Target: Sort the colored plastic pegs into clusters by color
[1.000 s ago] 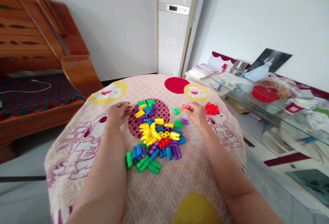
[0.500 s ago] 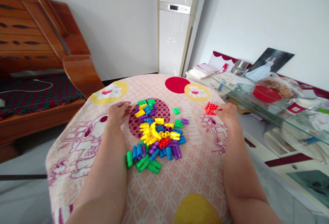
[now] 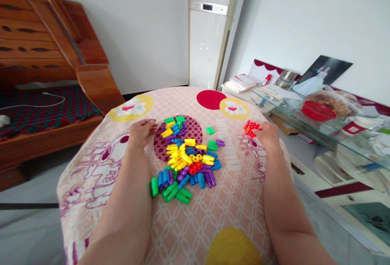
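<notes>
My left hand [image 3: 143,132] rests on the tablecloth at the left of the pile, its fingers loosely bent and apart, holding nothing that I can see. Just right of its fingertips lie green blocks [image 3: 175,119] and a yellow block [image 3: 167,132]. On the right side of the table, my right hand [image 3: 268,134] has its fingers closed at the edge of a small group of red plastic blocks [image 3: 250,127]; its fingertips are partly hidden. Between my hands spreads a mixed pile of tube-shaped plastic blocks [image 3: 179,157] in yellow, blue, purple, green and red.
A patterned pink tablecloth [image 3: 195,232] covers the table. One green block [image 3: 210,130] lies apart from the pile. To the right stands a glass shelf [image 3: 286,113] with a red bowl [image 3: 318,110]. A wooden bench [image 3: 94,82] is at the left, a white air conditioner [image 3: 207,46] behind.
The view has shifted very slightly. My hands stay in nearly the same places, with the right one still at the red blocks and the pile unchanged.
</notes>
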Tool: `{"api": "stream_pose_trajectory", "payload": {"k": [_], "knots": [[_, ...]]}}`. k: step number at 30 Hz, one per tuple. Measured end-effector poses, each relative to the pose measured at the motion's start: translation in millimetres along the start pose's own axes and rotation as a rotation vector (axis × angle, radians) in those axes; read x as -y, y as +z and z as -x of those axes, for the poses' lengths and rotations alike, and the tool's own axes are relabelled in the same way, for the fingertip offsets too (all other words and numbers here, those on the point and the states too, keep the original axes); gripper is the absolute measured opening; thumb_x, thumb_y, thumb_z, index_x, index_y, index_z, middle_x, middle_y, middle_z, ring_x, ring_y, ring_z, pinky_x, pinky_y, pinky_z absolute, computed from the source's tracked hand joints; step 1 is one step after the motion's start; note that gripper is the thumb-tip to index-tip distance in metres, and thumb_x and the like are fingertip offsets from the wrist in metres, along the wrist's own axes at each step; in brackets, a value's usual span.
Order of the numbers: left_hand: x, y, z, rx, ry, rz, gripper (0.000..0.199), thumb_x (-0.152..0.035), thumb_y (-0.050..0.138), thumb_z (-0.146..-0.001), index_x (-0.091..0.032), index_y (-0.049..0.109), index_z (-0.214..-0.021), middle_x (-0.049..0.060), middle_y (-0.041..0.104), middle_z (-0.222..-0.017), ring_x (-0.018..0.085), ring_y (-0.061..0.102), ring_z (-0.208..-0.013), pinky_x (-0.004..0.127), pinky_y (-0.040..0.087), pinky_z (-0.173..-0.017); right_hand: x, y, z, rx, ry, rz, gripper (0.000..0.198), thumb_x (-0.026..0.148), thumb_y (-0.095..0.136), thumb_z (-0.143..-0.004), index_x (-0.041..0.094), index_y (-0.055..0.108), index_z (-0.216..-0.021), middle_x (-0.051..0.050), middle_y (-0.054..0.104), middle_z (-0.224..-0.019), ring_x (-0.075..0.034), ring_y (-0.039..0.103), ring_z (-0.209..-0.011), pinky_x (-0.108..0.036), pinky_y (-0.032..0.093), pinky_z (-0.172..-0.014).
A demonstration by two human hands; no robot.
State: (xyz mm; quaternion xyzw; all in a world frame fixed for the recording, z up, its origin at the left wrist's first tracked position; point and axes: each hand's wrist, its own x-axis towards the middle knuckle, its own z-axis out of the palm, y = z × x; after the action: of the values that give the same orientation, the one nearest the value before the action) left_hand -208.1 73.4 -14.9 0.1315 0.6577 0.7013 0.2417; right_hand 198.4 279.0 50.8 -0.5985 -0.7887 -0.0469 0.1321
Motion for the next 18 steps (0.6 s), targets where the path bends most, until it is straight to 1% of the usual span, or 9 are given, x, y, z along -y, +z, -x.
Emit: {"api": "stream_pose_trajectory", "payload": {"k": [3, 5, 7, 8, 9, 11, 13, 15, 18], "knots": [[-1, 0, 0, -0.008, -0.018, 0.001, 0.012, -0.01, 0.062, -0.078, -0.011, 0.071, -0.086, 0.002, 0.068, -0.065, 0.007, 0.06, -0.051, 0.016, 0.052, -0.055, 14, -3, 1, -0.103, -0.015, -0.109, 0.021, 0.022, 0.058, -0.084, 0.009, 0.075, -0.09, -0.019, 0.075, -0.094, -0.029, 0.067, -0.091, -0.034, 0.046, -0.08], [-2, 1, 2, -0.011, -0.034, 0.002, 0.013, -0.009, 0.061, -0.078, -0.011, 0.071, -0.086, 0.002, 0.068, -0.065, 0.008, 0.061, -0.052, 0.017, 0.052, -0.056, 32, -7, 7, -0.145, -0.097, -0.226, 0.019, 0.019, 0.058, -0.083, 0.012, 0.075, -0.086, -0.016, 0.075, -0.091, -0.026, 0.066, -0.087, -0.032, 0.045, -0.079], [-4, 2, 4, -0.015, -0.043, -0.004, 0.013, -0.009, 0.062, -0.078, -0.011, 0.071, -0.087, 0.002, 0.068, -0.065, 0.008, 0.061, -0.052, 0.018, 0.052, -0.056, 55, -12, 20, -0.143, -0.239, -0.359, 0.016, 0.017, 0.058, -0.082, 0.014, 0.074, -0.081, -0.011, 0.075, -0.085, -0.022, 0.065, -0.08, -0.029, 0.044, -0.074], [-5, 2, 5, -0.019, -0.044, -0.01, 0.013, -0.009, 0.062, -0.078, -0.011, 0.071, -0.087, 0.003, 0.068, -0.066, 0.008, 0.06, -0.052, 0.018, 0.052, -0.056, 68, -16, 30, -0.11, -0.33, -0.423, 0.016, 0.018, 0.059, -0.083, 0.014, 0.074, -0.077, -0.009, 0.074, -0.081, -0.02, 0.064, -0.076, -0.027, 0.042, -0.071], [-6, 3, 6, -0.024, -0.045, -0.017, 0.013, -0.01, 0.062, -0.078, -0.011, 0.071, -0.087, 0.003, 0.068, -0.066, 0.008, 0.06, -0.051, 0.019, 0.052, -0.056, 81, -20, 40, -0.035, -0.447, -0.476, 0.018, 0.02, 0.06, -0.085, 0.014, 0.073, -0.074, -0.006, 0.072, -0.075, -0.017, 0.062, -0.072, -0.026, 0.04, -0.068], [-6, 3, 6, -0.029, -0.047, -0.023, 0.012, -0.01, 0.062, -0.078, -0.012, 0.071, -0.086, 0.003, 0.068, -0.065, 0.008, 0.06, -0.051, 0.019, 0.052, -0.056, 105, -28, 65, 0.207, -0.701, -0.541, 0.021, 0.021, 0.061, -0.088, 0.015, 0.073, -0.072, -0.002, 0.069, -0.067, -0.013, 0.059, -0.064, -0.024, 0.036, -0.061], [-6, 3, 6, -0.024, -0.036, -0.014, 0.012, -0.01, 0.061, -0.078, -0.012, 0.071, -0.085, 0.002, 0.068, -0.065, 0.008, 0.06, -0.051, 0.019, 0.052, -0.056, 126, -33, 89, 0.401, -0.913, -0.484, 0.017, 0.025, 0.067, -0.088, 0.016, 0.076, -0.077, -0.001, 0.071, -0.07, -0.012, 0.06, -0.065, -0.023, 0.035, -0.061], [-4, 2, 5, -0.015, -0.028, -0.002, 0.011, -0.01, 0.062, -0.078, -0.012, 0.071, -0.085, 0.002, 0.068, -0.066, 0.008, 0.061, -0.052, 0.018, 0.052, -0.057, 142, -34, 109, 0.448, -1.032, -0.318, 0.021, 0.036, 0.072, -0.087, 0.016, 0.076, -0.081, -0.005, 0.073, -0.075, -0.016, 0.064, -0.071, -0.024, 0.036, -0.061], [-3, 1, 3, -0.002, -0.018, 0.005, 0.011, -0.01, 0.062, -0.078, -0.012, 0.07, -0.084, 0.003, 0.068, -0.065, 0.008, 0.061, -0.052, 0.017, 0.052, -0.056, 157, -28, 128, 0.426, -1.116, -0.108, 0.029, 0.044, 0.074, -0.085, 0.016, 0.076, -0.089, -0.01, 0.076, -0.086, -0.022, 0.069, -0.084, -0.026, 0.041, -0.065]]}}
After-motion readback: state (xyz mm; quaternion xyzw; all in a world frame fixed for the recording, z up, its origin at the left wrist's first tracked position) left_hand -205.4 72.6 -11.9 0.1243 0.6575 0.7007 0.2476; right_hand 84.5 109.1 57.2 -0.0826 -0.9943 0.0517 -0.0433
